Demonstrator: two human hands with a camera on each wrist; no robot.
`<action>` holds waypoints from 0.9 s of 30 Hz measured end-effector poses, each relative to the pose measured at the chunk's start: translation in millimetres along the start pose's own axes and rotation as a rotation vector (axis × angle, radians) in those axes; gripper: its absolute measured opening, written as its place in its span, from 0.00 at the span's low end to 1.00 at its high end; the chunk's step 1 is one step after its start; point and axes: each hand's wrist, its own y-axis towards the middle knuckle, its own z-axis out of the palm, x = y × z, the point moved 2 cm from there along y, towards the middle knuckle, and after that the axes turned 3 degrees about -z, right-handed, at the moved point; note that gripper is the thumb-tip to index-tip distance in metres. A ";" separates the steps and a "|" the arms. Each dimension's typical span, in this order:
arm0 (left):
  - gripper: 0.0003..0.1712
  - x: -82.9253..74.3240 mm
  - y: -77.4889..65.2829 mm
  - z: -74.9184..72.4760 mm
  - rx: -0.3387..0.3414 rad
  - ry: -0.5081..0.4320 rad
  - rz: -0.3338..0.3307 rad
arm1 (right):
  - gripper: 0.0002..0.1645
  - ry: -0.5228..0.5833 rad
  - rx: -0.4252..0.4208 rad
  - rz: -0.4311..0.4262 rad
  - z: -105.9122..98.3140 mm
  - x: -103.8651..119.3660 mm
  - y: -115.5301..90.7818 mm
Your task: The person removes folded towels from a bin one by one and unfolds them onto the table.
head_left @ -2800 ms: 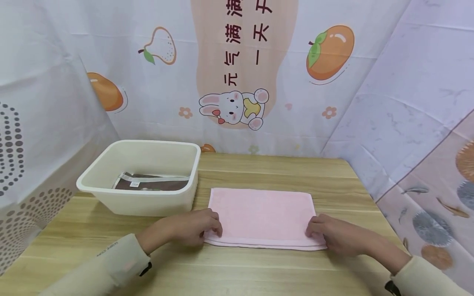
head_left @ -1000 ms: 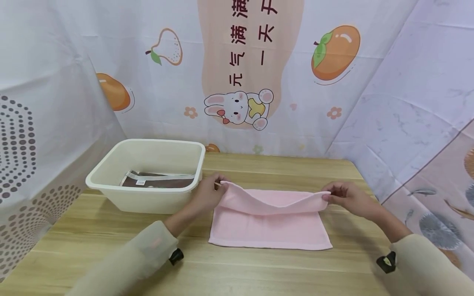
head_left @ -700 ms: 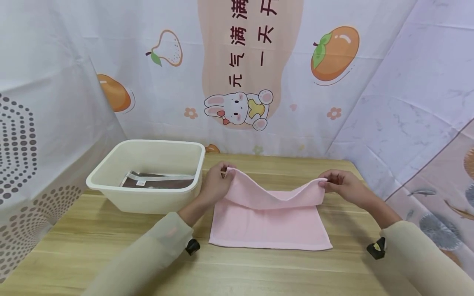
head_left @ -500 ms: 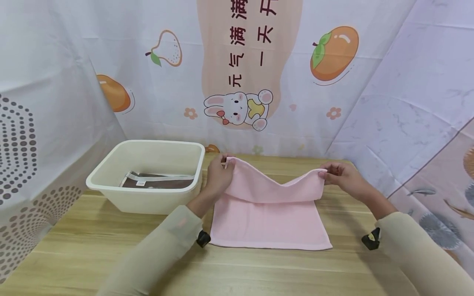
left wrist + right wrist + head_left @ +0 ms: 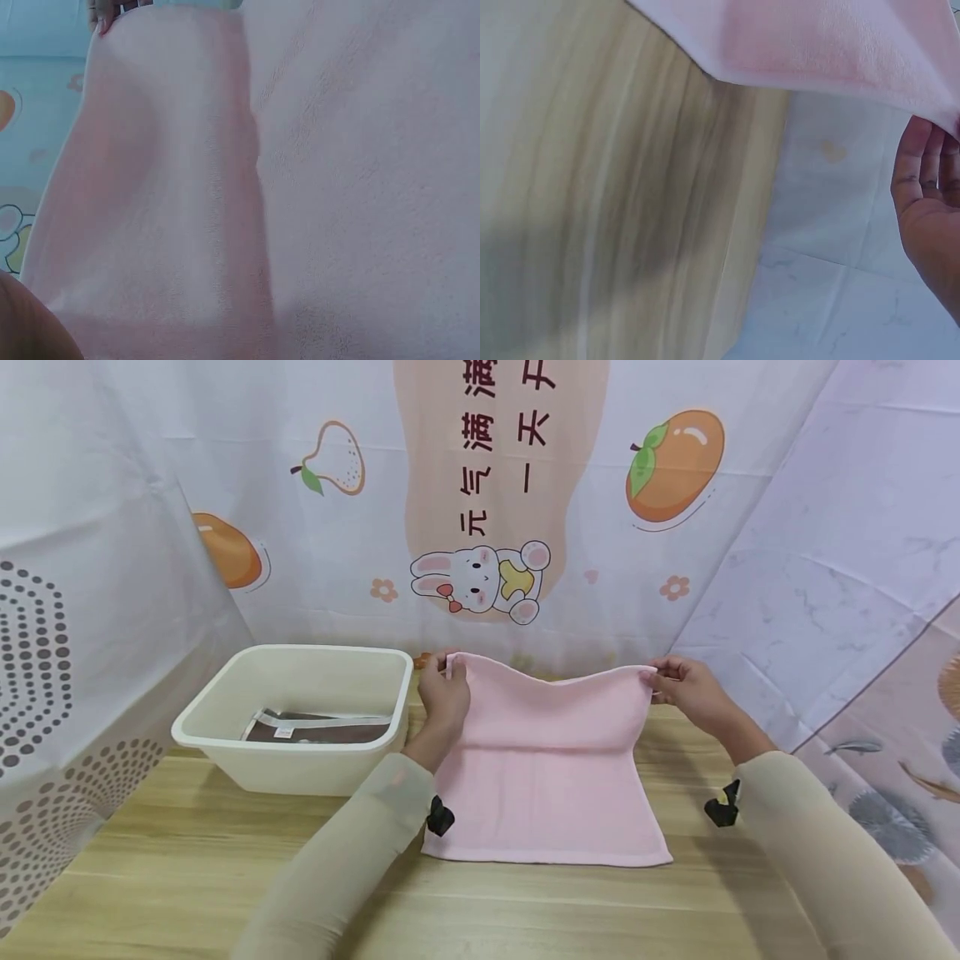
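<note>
A pink towel (image 5: 547, 806) has its near part flat on the table and its far part raised toward the back curtain. My left hand (image 5: 446, 693) pinches its far left corner, close beside the basin. At the far right corner, my right hand (image 5: 693, 693) pinches the towel between thumb and fingers. The raised edge sags slightly between the two hands. In the left wrist view the towel (image 5: 165, 187) fills most of the picture, with a crease running down it. The right wrist view shows the right hand (image 5: 930, 195) at the corner of the lifted towel (image 5: 817, 45).
A cream plastic basin (image 5: 292, 768) stands on the left of the wooden table (image 5: 570, 910), holding a dark brown item with a pale strip and a white tag (image 5: 283, 732). Printed curtains (image 5: 315, 568) hang behind and at both sides.
Both hands moved from the towel's near edge to the far side and lifted its upper layer up and away. The towel now stretches farther back, its sag shallower than half a second ago.
</note>
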 end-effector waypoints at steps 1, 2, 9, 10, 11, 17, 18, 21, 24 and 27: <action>0.11 0.7 2.1 1.1 -0.015 -0.017 0.003 | 0.29 0.002 -0.009 0.003 0.4 0.5 2.8; 0.10 1.4 3.9 2.3 -0.027 -0.028 0.007 | 0.30 0.005 -0.018 0.006 1.0 1.0 5.6; 0.10 11.4 17.0 10.5 -0.054 -0.055 -0.003 | 0.29 0.044 -0.068 0.049 10.8 1.2 23.2; 0.10 13.4 18.9 11.7 -0.057 -0.055 -0.012 | 0.28 0.053 -0.076 0.051 12.9 0.4 25.8; 0.10 15.2 20.7 12.6 -0.064 -0.057 -0.024 | 0.28 0.061 -0.083 0.056 15.0 -0.4 28.4; 0.12 25.0 30.1 17.4 -0.112 -0.087 -0.114 | 0.29 0.033 -0.112 0.110 23.3 -9.7 47.5; 0.12 26.8 31.4 18.0 -0.114 -0.086 -0.129 | 0.29 0.025 -0.116 0.118 24.2 -11.5 50.7; 0.13 33.1 36.3 18.7 -0.118 -0.061 -0.169 | 0.30 0.003 -0.127 0.132 26.9 -16.9 58.5; 0.12 40.5 42.6 18.0 -0.126 -0.018 -0.184 | 0.29 -0.019 -0.133 0.158 28.0 -22.1 64.0; 0.12 48.0 49.1 16.1 -0.131 0.030 -0.179 | 0.27 -0.037 -0.125 0.182 29.2 -26.3 68.6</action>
